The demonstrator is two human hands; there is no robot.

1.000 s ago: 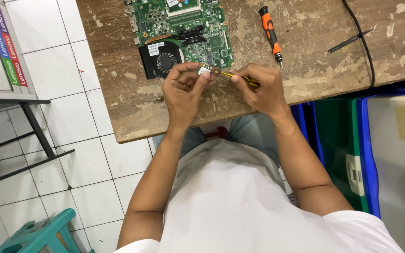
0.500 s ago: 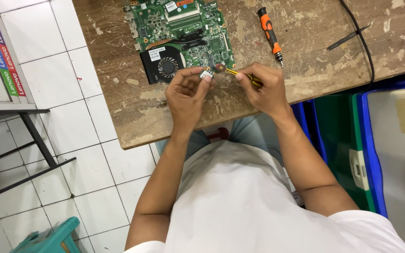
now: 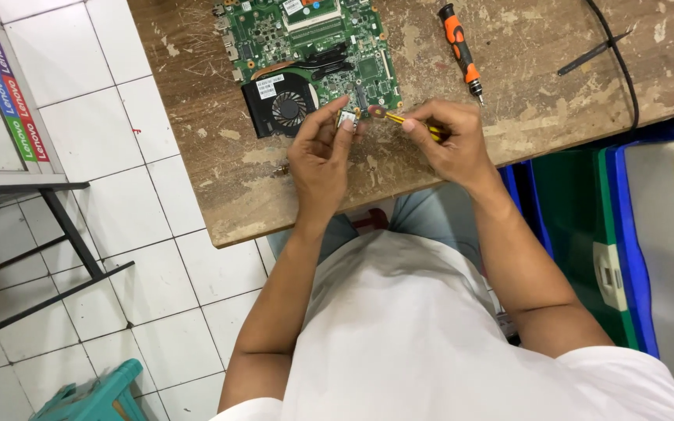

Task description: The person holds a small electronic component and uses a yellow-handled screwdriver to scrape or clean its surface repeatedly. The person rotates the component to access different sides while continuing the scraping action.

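My left hand (image 3: 320,150) pinches a small silvery component (image 3: 346,118) between thumb and fingers, held just above the worn wooden table (image 3: 423,168). My right hand (image 3: 452,139) grips a thin yellow-handled tool (image 3: 396,118), and the tool's tip meets the small component. Both hands hover at the near edge of a green circuit board (image 3: 313,39) with a black cooling fan (image 3: 281,105) at its lower left corner.
An orange and black screwdriver (image 3: 459,45) lies right of the board. Black tweezers (image 3: 593,53) and a black cable (image 3: 618,62) lie at the far right. Blue and green bins (image 3: 587,234) stand under the table's right side. A teal stool (image 3: 91,398) sits on the white tiled floor.
The view has shifted slightly, so table and hands sit a bit further right. Both hands keep the same grip, with the tool tip still at the small component.
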